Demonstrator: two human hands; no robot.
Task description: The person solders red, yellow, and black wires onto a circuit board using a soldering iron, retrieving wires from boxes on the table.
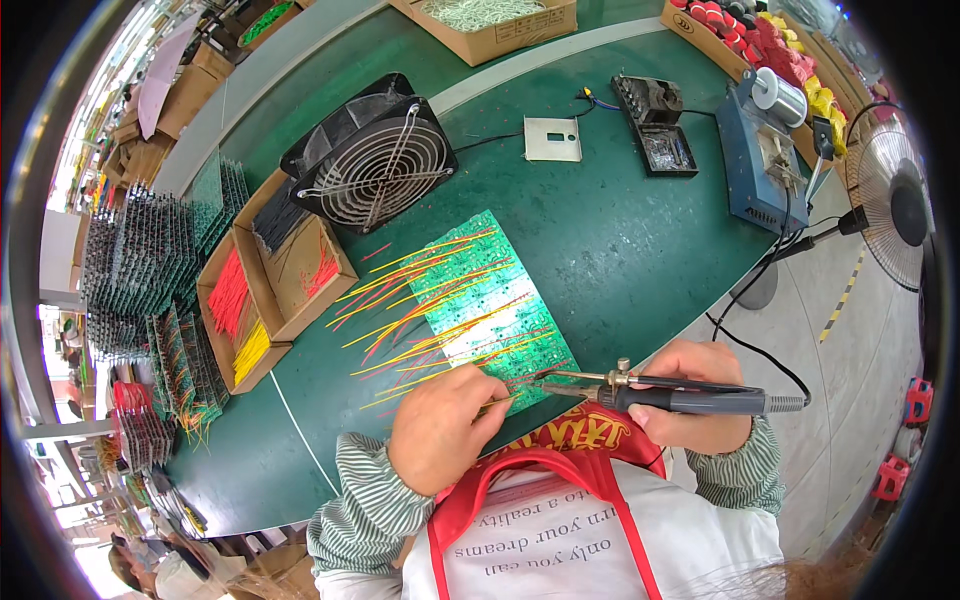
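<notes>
A green circuit board panel (490, 255) lies on the table in front of me, with several rows of yellow and red wires (385, 335) sticking out past its left edge. At the panel's near end my left hand (445, 428) is closed in a pinch on a thin wire; its color is hard to make out between the fingertips. My right hand (700, 400) grips a soldering iron (690, 401) with a grey handle and a metal guide tube along it. The iron's tip points left, over the near edge of the panel, close to my left fingertips.
Left of the panel stand a black fan (385, 165) and a divided cardboard box (290, 318) of cut wires. Stacked boards (140, 265) line the far left. A blue solder feeder (760, 165), a black parts tray (660, 135) and a white plate (552, 139) sit beyond.
</notes>
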